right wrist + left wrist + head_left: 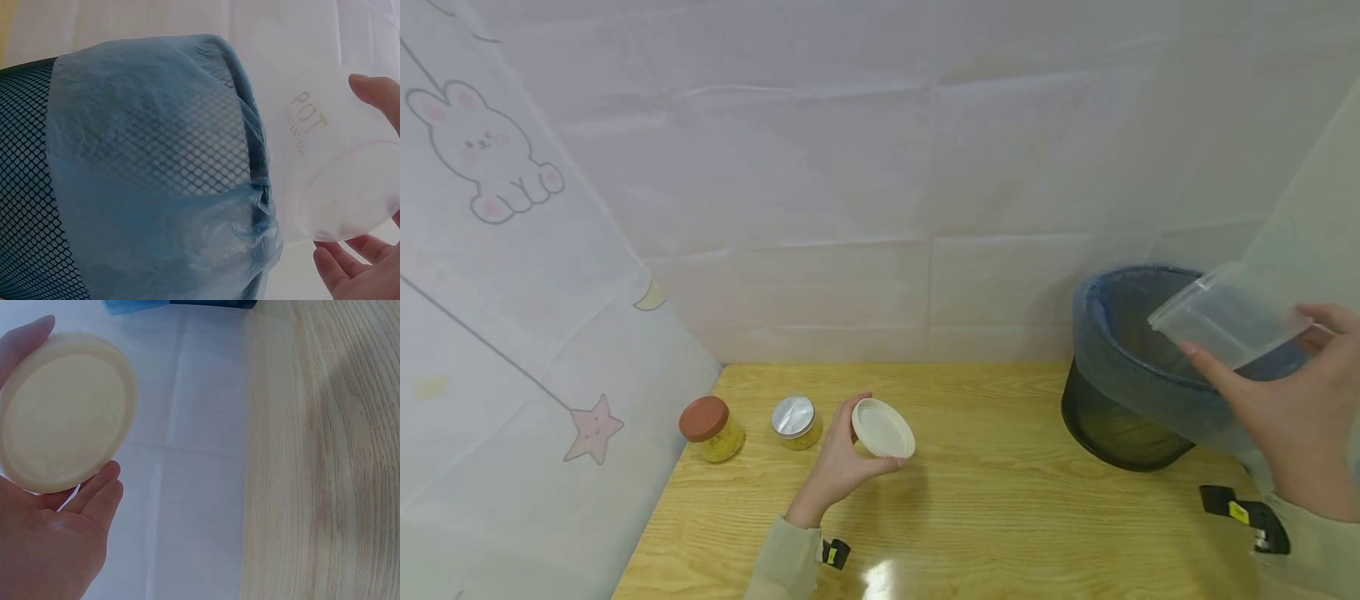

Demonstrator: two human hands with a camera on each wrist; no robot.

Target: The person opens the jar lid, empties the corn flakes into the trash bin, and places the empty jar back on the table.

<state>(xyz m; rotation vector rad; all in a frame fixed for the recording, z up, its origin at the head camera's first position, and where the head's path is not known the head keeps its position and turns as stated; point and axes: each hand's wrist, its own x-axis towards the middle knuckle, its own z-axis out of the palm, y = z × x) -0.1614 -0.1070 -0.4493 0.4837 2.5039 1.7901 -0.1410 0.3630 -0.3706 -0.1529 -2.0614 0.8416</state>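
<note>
Between the thumb and fingers of my left hand [837,468] is a round cream lid [883,429] with a ribbed side, held tilted above the table. Its flat face fills the upper left of the left wrist view. At the right my right hand [1303,404] grips a clear plastic pot [1221,317], thumb on one side and fingers on the other. The pot is tipped on its side over the mouth of a bin [1120,417] with a blue liner. Printed letters reading "POT" show on its wall in the right wrist view.
On the wooden table [1000,500], left of my left hand, stand a jar with a silver lid [793,417] and a jar with a brown lid [703,418], both with yellow contents. A pale sheet [820,208] hangs behind the table, and a patterned one at the left.
</note>
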